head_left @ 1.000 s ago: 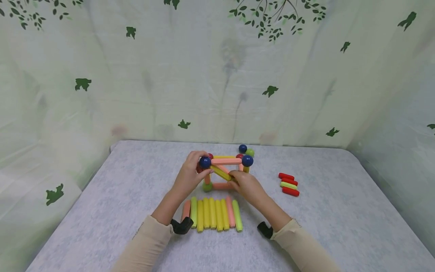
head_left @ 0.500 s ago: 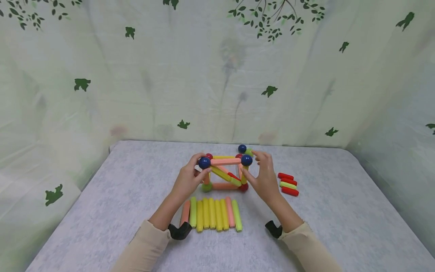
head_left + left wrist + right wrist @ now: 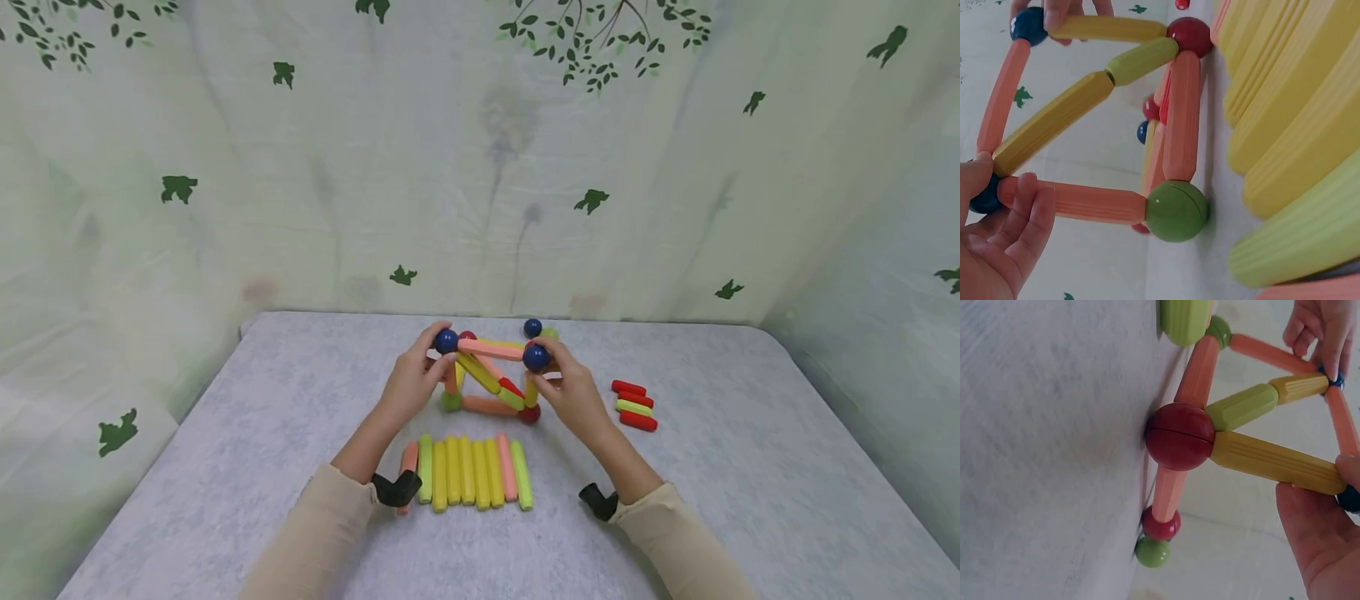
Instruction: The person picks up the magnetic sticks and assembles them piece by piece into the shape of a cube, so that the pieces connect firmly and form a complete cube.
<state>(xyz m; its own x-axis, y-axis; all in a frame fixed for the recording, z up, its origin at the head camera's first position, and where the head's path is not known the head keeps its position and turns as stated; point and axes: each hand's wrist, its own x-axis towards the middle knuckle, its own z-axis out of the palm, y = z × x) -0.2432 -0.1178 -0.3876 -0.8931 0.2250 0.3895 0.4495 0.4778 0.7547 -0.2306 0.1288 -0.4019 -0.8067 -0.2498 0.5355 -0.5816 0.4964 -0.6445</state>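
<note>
Frame [image 3: 491,375]: rods joined by balls into a box shape, standing on the tabletop [image 3: 225,467] at its middle; one diagonal brace crosses the near face.
Left hand [image 3: 408,387]: fingers pinched on the dark blue ball [image 3: 446,341] at the frame's upper left corner, apparently steadying that joint.
Right hand [image 3: 573,392]: fingers curled around the second blue ball [image 3: 535,357] at the frame's upper right corner, bearing on the yellow upright [image 3: 1275,462] beneath it.
Pink top rod [image 3: 491,348]: spans the two held balls and tilts, so the frame leans.
Row of spare rods [image 3: 468,472]: laid side by side just in front of the frame, within reach.
Small pile of rods [image 3: 633,406]: red and green, well right of the frame.
</note>
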